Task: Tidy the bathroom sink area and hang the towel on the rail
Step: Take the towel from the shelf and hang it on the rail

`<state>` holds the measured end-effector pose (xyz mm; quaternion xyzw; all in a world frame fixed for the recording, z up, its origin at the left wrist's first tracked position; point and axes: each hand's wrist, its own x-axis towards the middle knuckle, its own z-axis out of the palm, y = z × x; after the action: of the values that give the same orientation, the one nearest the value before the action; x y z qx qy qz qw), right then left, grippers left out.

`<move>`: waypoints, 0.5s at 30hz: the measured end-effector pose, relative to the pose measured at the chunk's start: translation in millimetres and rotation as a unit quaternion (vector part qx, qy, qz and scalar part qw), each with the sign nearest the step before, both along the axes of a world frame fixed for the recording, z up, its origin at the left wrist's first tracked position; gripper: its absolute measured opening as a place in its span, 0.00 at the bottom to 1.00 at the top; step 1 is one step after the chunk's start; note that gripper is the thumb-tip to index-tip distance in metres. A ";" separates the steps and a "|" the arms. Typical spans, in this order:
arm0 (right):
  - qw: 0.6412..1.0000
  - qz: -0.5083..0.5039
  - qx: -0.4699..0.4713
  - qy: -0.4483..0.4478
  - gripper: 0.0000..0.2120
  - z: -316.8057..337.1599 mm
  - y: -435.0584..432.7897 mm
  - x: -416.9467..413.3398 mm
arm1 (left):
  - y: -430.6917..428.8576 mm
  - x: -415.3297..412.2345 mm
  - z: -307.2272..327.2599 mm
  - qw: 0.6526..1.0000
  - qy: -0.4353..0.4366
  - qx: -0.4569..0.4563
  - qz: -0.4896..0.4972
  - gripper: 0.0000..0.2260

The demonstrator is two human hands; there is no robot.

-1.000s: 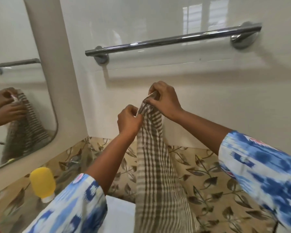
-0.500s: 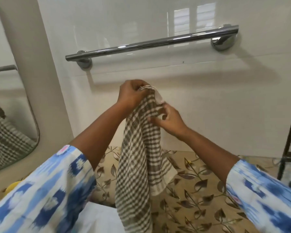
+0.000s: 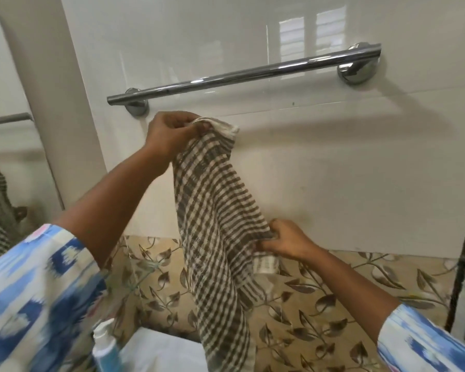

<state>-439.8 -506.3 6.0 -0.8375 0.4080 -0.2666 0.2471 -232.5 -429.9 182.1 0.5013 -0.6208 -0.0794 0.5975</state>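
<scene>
Towel (image 3: 212,210): brown-and-cream check, limp, hanging below the rail (image 3: 242,73).
Left hand (image 3: 169,132): my fingers pinch its top corner.
Right hand (image 3: 287,240): fingers clamp its 3 o'clock edge.

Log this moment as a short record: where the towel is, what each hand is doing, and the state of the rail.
towel: checked, hanging between both hands, below the rail
left hand: grips the top corner
right hand: grips a lower side edge
rail: chrome, wall-mounted, bare
task state: towel not yet hung
</scene>
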 end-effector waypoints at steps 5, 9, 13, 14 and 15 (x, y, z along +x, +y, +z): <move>0.980 -0.117 -0.153 -0.045 0.09 54.0 -0.3 -30.4 | 18.6 58.8 24.7 0.998 0.019 0.047 -0.035 0.09; 0.949 -0.145 -0.229 -0.160 0.04 118.4 14.8 -45.4 | 28.6 97.5 35.8 0.997 -0.026 0.068 0.023 0.07; 0.940 -0.054 -0.144 -0.305 0.04 169.8 37.5 -43.2 | 33.2 110.7 44.6 0.995 -0.011 0.068 0.077 0.12; 0.932 -0.041 -0.126 -0.337 0.06 179.6 41.5 -39.6 | 32.5 108.7 47.4 0.995 0.010 0.067 0.069 0.13; 0.920 -0.034 -0.118 -0.372 0.08 188.7 45.5 -34.6 | 30.7 104.8 51.0 0.995 0.040 0.067 0.058 0.13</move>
<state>-474.4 -460.8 194.7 -0.6868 0.2802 -0.6133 0.2713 -127.7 -399.2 233.1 0.5718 -0.5596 -0.1063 0.5904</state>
